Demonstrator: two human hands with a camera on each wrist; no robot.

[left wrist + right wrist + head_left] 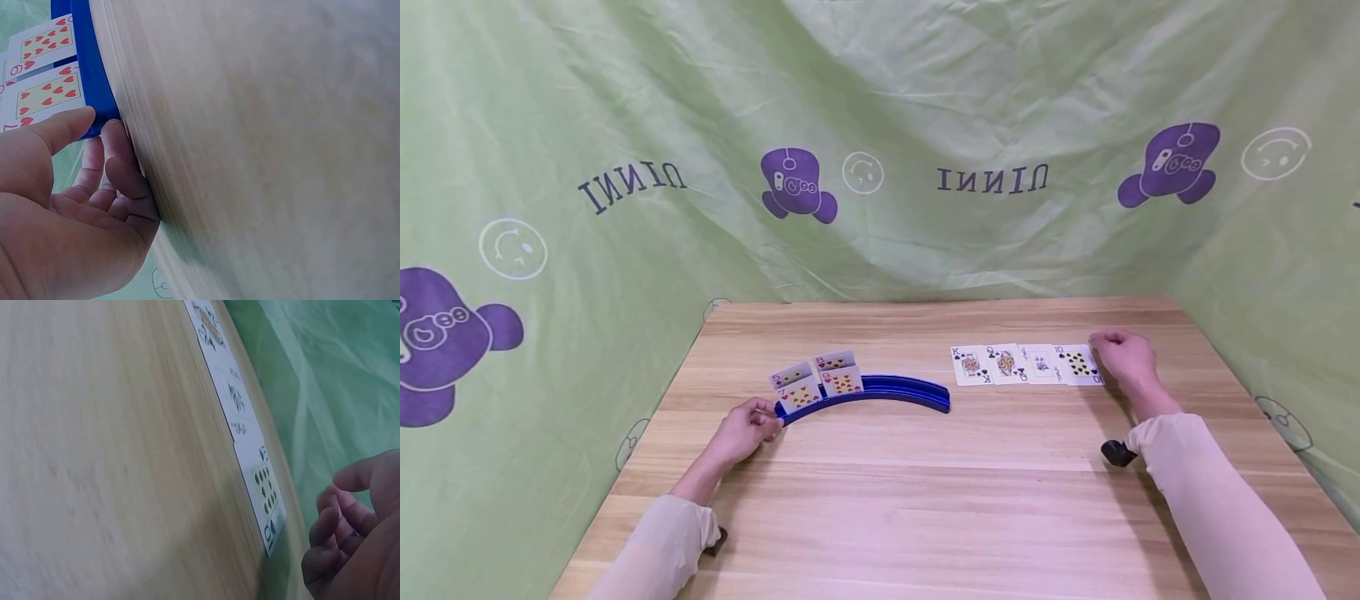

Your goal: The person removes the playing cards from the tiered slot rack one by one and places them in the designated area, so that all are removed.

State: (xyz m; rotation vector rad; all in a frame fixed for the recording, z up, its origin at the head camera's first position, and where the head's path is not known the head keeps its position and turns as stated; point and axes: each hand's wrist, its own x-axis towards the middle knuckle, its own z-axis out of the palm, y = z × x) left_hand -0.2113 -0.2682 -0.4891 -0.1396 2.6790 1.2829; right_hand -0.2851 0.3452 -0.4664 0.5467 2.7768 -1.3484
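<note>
A curved blue card holder (pixel 895 388) lies at the left-centre of the table, with several heart cards (pixel 800 396) standing in its two rows. My left hand (pixel 745 429) grips the holder's left end; in the left wrist view the thumb (pixel 74 128) presses its front, beside the seven of hearts (pixel 47 97). To the right, a king (pixel 972 365), a queen (pixel 1006 363), a pale face card (pixel 1041 364) and a ten of spades (pixel 1078 364) lie face up in an overlapping row. By the ten's right edge, my right hand (pixel 1126 360) is loosely curled and holds nothing visible.
The wood-grain table (pixel 880 517) carries the holder and the row of cards near its far side. Green printed cloth (pixel 910 242) hangs behind it and on both sides. A black wrist device (pixel 1117 453) sticks out at the right sleeve.
</note>
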